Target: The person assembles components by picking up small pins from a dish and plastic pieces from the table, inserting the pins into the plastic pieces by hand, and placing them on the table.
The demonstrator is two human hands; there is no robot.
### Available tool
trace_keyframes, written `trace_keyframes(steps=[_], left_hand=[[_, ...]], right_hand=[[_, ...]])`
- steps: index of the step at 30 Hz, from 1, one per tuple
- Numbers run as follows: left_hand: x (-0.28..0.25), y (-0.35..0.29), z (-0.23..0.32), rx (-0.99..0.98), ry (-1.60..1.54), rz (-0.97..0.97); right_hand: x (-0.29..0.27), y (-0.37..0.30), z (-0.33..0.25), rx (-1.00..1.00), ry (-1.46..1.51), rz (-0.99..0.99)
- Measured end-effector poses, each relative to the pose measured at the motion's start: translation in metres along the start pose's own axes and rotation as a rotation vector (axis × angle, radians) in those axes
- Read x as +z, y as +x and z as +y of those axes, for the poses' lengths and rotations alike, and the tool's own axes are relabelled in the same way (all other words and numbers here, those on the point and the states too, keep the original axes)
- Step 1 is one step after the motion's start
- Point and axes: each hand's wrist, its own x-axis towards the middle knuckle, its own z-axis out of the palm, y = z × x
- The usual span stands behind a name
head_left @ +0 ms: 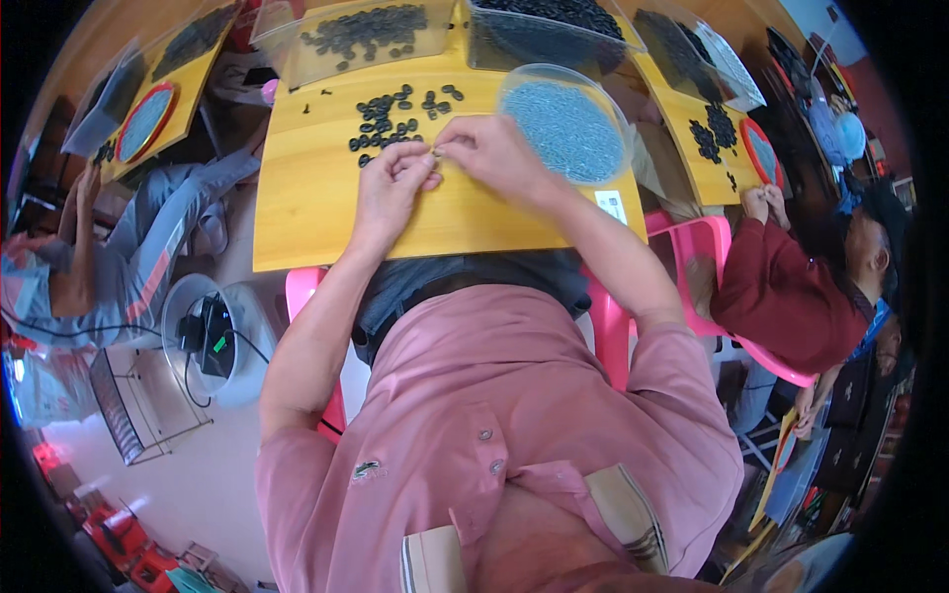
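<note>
My left hand (391, 190) and my right hand (494, 156) meet over the yellow table (306, 203), fingertips pinched together. Between them is a tiny piece, too small to name; which hand bears it I cannot tell. Just beyond my fingers lies a loose group of small black oval parts (376, 127), with a few more black oval parts (437, 102) off to their right. Close to my right wrist stands a round clear tub (626, 148) full of small, thin, silvery-blue pieces.
Two clear bins (287, 67) (494, 59) of black parts stand at the table's far edge. A white label (611, 205) lies at the right. Co-workers sit at tables on both sides, one in a maroon top (791, 287). A bucket with a black device (213, 331) stands at left.
</note>
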Motion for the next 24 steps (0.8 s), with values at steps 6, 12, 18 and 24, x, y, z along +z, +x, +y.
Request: trace_keyframes(steps=[6, 12, 18, 24], left_hand=[[-0.004, 0.0, 0.007, -0.127, -0.202, 0.006], [-0.01, 0.001, 0.008, -0.155, -0.274, 0.046], [-0.007, -0.003, 0.013, -0.172, -0.298, 0.047], [-0.009, 0.002, 0.004, -0.113, -0.312, 0.034]], right_hand=[[0.028, -0.011, 0.019, -0.377, -0.151, 0.333], [0.025, -0.017, 0.012, -0.502, -0.175, 0.306], [0.02, -0.021, 0.004, -0.337, -0.035, 0.199], [-0.011, -0.043, -0.058, -0.426, 0.052, 0.057]])
